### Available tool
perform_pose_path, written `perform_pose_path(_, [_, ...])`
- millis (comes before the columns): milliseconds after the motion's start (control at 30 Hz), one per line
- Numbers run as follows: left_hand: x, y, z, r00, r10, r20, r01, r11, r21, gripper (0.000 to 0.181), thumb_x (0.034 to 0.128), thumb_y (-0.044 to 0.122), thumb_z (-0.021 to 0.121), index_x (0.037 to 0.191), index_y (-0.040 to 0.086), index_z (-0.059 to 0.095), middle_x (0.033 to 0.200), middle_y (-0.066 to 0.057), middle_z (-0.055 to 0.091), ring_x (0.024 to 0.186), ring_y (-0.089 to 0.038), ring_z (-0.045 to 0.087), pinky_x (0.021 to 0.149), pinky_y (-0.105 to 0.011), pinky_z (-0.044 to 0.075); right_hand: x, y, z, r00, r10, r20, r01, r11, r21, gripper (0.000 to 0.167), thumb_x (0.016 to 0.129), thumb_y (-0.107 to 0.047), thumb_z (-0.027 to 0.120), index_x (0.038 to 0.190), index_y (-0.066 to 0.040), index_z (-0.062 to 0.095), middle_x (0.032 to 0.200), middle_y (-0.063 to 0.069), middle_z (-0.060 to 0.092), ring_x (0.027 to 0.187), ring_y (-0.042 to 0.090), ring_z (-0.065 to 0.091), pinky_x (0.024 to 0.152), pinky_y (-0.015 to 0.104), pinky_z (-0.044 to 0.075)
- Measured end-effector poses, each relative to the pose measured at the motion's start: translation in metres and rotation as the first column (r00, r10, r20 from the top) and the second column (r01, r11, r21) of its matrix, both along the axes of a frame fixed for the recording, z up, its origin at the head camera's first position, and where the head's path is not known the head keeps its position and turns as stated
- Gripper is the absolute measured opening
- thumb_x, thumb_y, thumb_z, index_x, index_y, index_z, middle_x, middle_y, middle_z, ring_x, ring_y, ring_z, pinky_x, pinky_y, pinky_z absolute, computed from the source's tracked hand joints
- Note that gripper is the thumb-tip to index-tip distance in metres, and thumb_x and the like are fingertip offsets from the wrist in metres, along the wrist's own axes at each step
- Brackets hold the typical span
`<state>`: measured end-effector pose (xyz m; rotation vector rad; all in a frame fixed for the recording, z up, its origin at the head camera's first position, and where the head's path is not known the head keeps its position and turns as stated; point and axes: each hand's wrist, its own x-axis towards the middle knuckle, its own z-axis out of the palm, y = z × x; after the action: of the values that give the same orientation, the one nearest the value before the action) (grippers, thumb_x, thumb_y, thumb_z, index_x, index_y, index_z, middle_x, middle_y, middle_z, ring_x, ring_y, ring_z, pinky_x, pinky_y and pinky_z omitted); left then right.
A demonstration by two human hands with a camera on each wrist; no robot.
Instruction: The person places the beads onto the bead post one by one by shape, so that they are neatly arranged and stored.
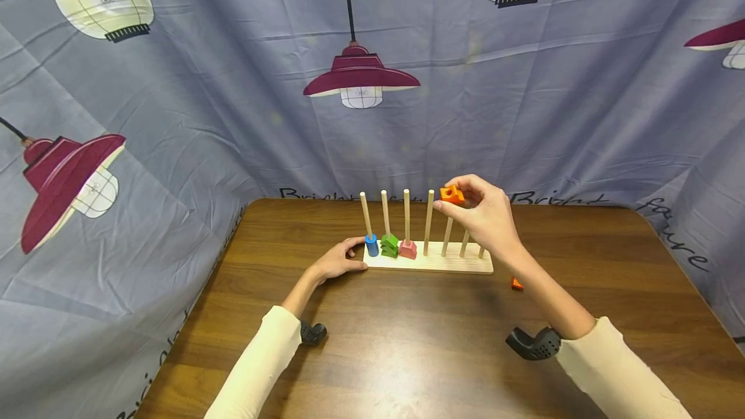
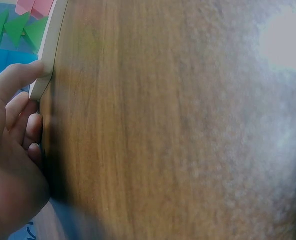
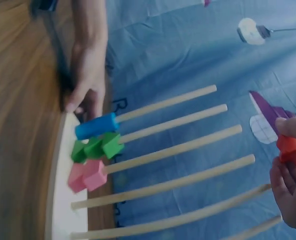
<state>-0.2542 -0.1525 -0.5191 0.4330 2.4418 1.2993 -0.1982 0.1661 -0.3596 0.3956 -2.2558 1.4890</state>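
A pale wooden peg board with several upright rods stands on the table. Blue cylindrical pieces sit low on its leftmost rod, green zigzag-edged blocks on the second, pink blocks on the third. My left hand holds the board's left end, thumb against the front edge and fingers around behind. High beside the top of the fourth rod, my right hand pinches an orange block with a hole through it. That block is off the rods.
A small orange piece lies on the wooden table, right of the board. Behind the table hangs a blue-grey curtain printed with lamps. The right hand and forearm partly cover the rods at the right.
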Motion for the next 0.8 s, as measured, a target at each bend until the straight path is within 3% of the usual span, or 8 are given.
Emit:
perform_pose_path(167, [-0.001, 0.0, -0.001, 1.0, -0.007, 0.004, 0.007, 1.0, 0.0, 0.069, 0.0872, 0.018, 0.078, 0.149, 0.009, 0.047, 0.109, -0.008, 0.049, 0.097, -0.021, 0.042, 0.082, -0.034, 0.036, 0.001, -0.019, 0.021, 0.999, -0.009, -0.048, 0.005, 0.998, -0.069, 0.028, 0.079, -0.002, 0.084, 0.103, 0.004, 0.069, 0.093, 0.015, 0.069, 0.08, 0.01, 0.063, 0.076, 0.02, 0.05])
perform_pose_path(267, [-0.002, 0.0, -0.001, 1.0, -0.004, 0.002, 0.004, 1.0, 0.004, 0.069, 0.0867, 0.017, 0.078, 0.148, 0.009, 0.048, 0.109, -0.007, 0.049, 0.097, -0.021, 0.042, 0.081, -0.034, 0.036, -0.003, -0.025, 0.023, 0.998, -0.01, -0.058, 0.005, 0.996, -0.085, 0.03, 0.079, 0.002, 0.083, 0.104, 0.008, 0.067, 0.094, 0.019, 0.068, 0.08, 0.011, 0.061, 0.075, 0.02, 0.049])
perform_pose_path(433, [-0.002, -0.001, -0.001, 1.0, -0.003, -0.007, 0.003, 1.0, 0.005, 0.069, 0.0859, 0.016, 0.079, 0.148, 0.008, 0.048, 0.109, -0.007, 0.05, 0.097, -0.021, 0.042, 0.082, -0.034, 0.036, -0.026, -0.025, 0.0, 0.998, -0.021, -0.066, 0.013, 0.992, -0.125, 0.032, 0.078, -0.007, 0.086, 0.103, 0.001, 0.068, 0.092, 0.011, 0.068, 0.078, 0.009, 0.06, 0.072, 0.019, 0.047])
perform_pose_path(800, [-0.001, -0.001, -0.001, 1.0, 0.001, 0.005, -0.001, 1.0, 0.001, 0.069, 0.0868, 0.018, 0.078, 0.148, 0.007, 0.047, 0.104, -0.008, 0.048, 0.096, -0.022, 0.042, 0.08, -0.033, 0.036, -0.038, -0.031, -0.018, 0.999, -0.049, 0.005, 0.05, 0.991, -0.125, 0.033, 0.078, -0.012, 0.087, 0.102, -0.001, 0.067, 0.094, 0.011, 0.066, 0.082, 0.017, 0.056, 0.075, 0.029, 0.044])
